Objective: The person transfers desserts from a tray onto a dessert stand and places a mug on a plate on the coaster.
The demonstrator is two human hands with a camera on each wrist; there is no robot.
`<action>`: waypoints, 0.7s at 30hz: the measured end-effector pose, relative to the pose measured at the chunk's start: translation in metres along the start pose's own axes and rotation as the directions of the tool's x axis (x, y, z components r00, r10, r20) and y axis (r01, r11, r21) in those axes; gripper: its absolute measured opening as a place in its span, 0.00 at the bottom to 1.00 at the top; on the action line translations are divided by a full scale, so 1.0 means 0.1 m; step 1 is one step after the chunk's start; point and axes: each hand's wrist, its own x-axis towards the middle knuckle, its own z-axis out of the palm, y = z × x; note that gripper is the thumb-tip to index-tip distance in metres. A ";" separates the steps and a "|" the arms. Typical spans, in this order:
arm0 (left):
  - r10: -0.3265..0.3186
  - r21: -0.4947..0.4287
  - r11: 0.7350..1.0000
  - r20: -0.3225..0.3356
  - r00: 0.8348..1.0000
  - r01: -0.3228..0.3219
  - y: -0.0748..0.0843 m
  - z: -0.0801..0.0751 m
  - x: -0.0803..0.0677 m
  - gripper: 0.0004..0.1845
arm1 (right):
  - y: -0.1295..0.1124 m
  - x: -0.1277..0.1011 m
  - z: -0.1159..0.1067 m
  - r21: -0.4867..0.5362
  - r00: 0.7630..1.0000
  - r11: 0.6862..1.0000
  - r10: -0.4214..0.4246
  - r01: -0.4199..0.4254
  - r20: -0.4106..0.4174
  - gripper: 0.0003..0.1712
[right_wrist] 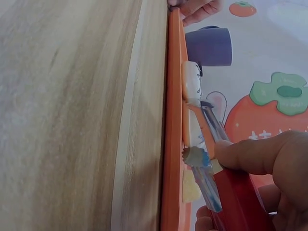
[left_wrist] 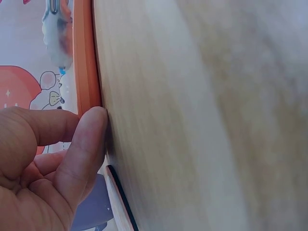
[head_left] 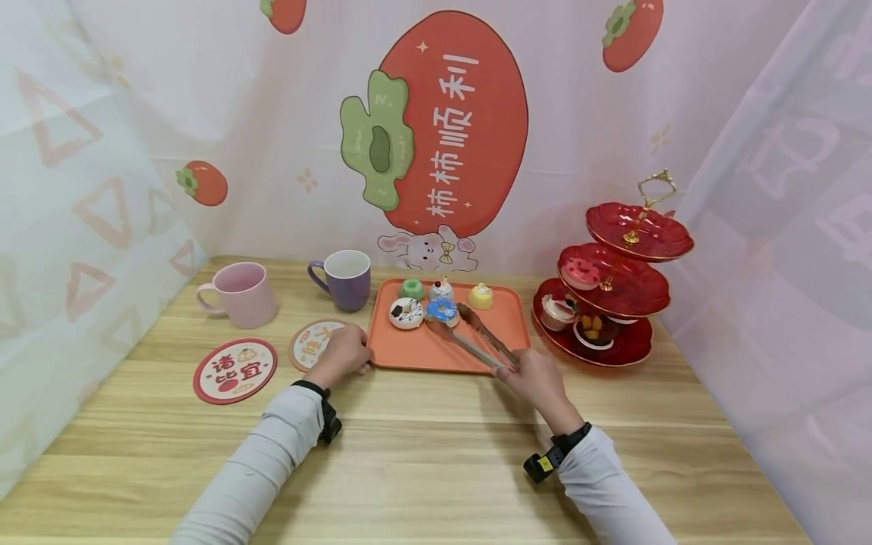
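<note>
Right hand [head_left: 538, 378] clamps tongs [head_left: 477, 337] around donut [head_left: 442, 309], frame centre; left hand [head_left: 343, 352] fingers curled, bracing tray [head_left: 436, 350]. Risk: loose squeeze, donut slips.

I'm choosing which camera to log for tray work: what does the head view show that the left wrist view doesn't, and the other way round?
Only the head view shows the right hand gripping the tongs beside the blue donut, the pink mug and the red tiered stand. Only the left wrist view shows, close up, a fingertip against the tray's edge. Both show the left hand at the orange tray on the wooden table.
</note>
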 end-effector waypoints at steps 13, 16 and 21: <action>0.024 -0.008 1.000 -0.006 1.000 -0.024 -0.01 0.01 0.00 0.15 | -0.02 0.00 -0.01 -0.047 1.000 0.999 0.003 -0.003 0.009 0.09; 0.029 -0.007 1.000 -0.011 1.000 -0.029 -0.01 0.01 0.00 0.15 | -0.02 0.00 0.00 -0.052 1.000 0.999 -0.004 0.004 0.008 0.08; 0.029 0.001 1.000 -0.016 0.999 -0.029 -0.02 0.00 0.00 0.15 | -0.02 0.00 0.01 -0.051 1.000 0.999 -0.001 0.001 0.005 0.09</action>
